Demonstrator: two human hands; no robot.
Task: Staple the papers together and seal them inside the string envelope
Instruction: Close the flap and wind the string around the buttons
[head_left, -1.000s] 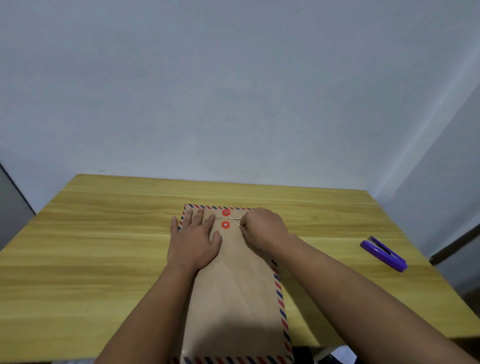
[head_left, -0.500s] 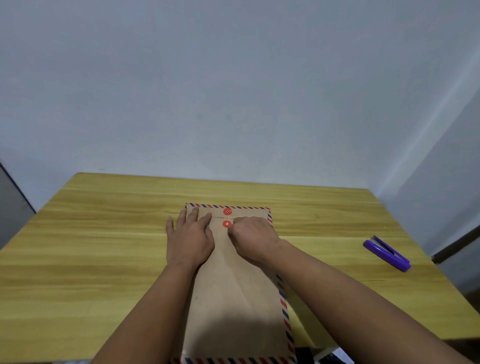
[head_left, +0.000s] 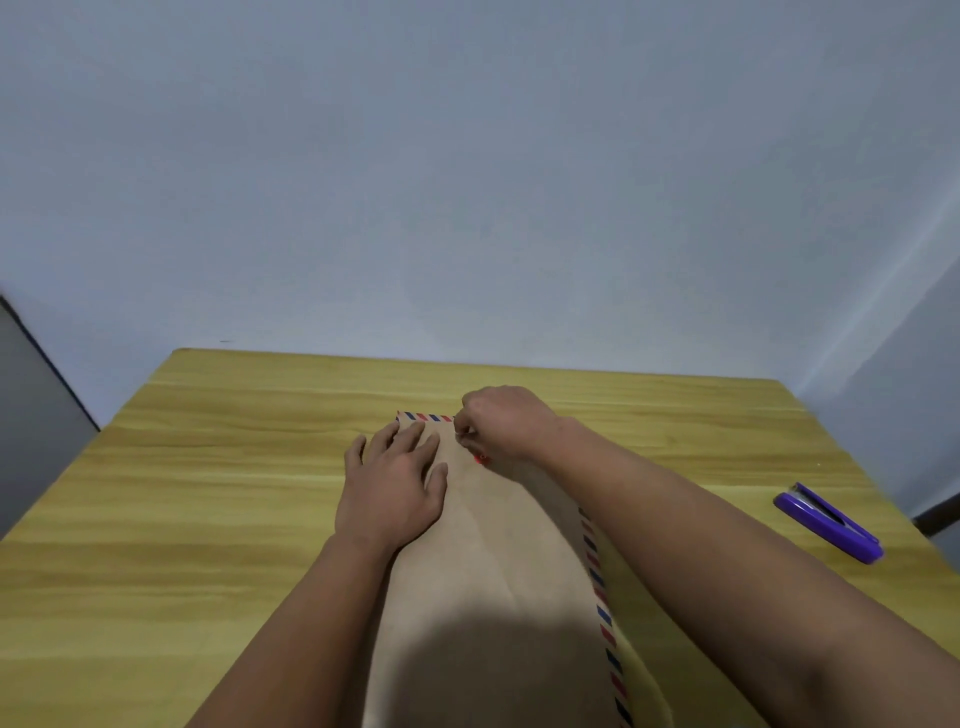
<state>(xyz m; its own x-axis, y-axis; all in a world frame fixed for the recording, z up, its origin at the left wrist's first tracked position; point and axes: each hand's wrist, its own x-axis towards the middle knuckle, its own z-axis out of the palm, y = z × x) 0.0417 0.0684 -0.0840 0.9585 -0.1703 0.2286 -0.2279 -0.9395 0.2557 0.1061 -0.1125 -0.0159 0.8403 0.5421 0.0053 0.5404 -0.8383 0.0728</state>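
A brown string envelope (head_left: 498, 561) with a red-and-blue striped border lies lengthwise on the wooden table (head_left: 208, 499), flap end away from me. My left hand (head_left: 395, 483) presses flat on its upper left part, fingers straight. My right hand (head_left: 501, 423) hovers over the flap with fingers curled, pinching the thin string near the closure. Only a sliver of one red button (head_left: 481, 458) shows below that hand; the other is hidden. No papers are visible.
A purple stapler (head_left: 828, 522) lies on the table at the right, near the edge. A pale wall rises just behind the table's far edge. A dark vertical panel stands at the far left.
My right hand has moved from beside the lower button up over the flap's top edge, covering the buttons. My left hand stays pressed on the envelope.
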